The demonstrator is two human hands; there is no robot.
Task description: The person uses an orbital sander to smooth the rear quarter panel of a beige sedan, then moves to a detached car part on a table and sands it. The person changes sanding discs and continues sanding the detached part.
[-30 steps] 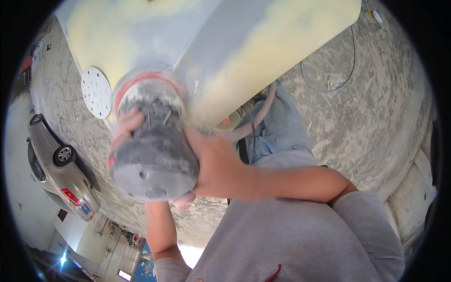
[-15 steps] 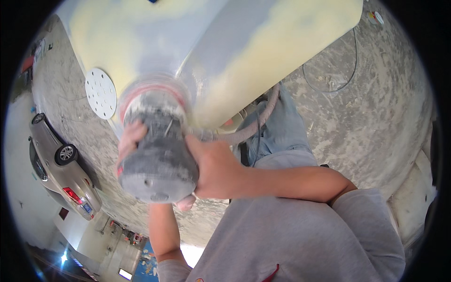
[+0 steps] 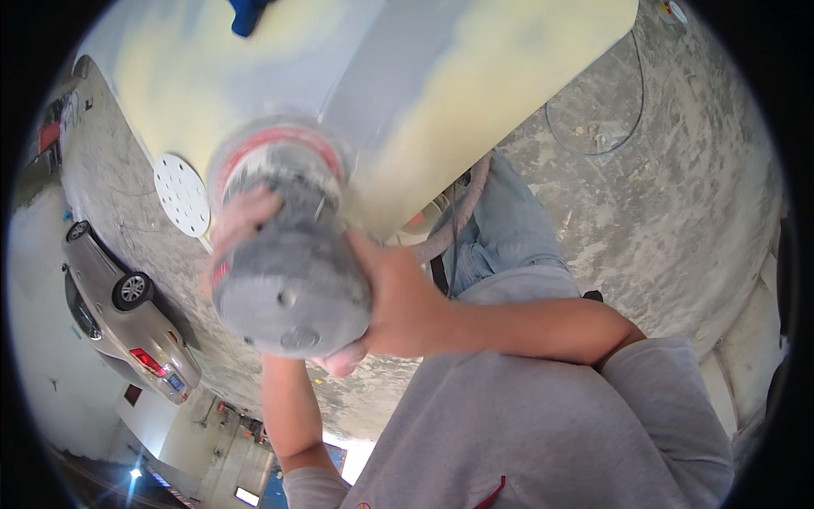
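Note:
Both hands grip a dusty grey orbital sander (image 3: pixel 292 263). My left hand (image 3: pixel 242 225) wraps round its left side, with the fingers over the neck. From the right, my right hand (image 3: pixel 394 293) is closed round the body. The sander's red-edged pad, blurred by motion, lies against a panel (image 3: pixel 475 93) patched pale yellow and grey. A dusty hose (image 3: pixel 475 199) runs from the sander's right, past the panel's near edge. Left of the sander, a white disc with holes (image 3: pixel 181 195) sits at the panel's edge.
A blue object (image 3: pixel 247 15) rests on the panel at the top. A thin dark cable (image 3: pixel 640 93) curves across the mottled concrete floor (image 3: pixel 670 212) on the right. A beige car (image 3: pixel 127 314) stands at the far left. My jeans-clad leg (image 3: pixel 517 220) is beside the panel.
In the picture, the sander's rear end has shifted slightly right, with both hands still on it. The view has moved, bringing more of the blue object into sight.

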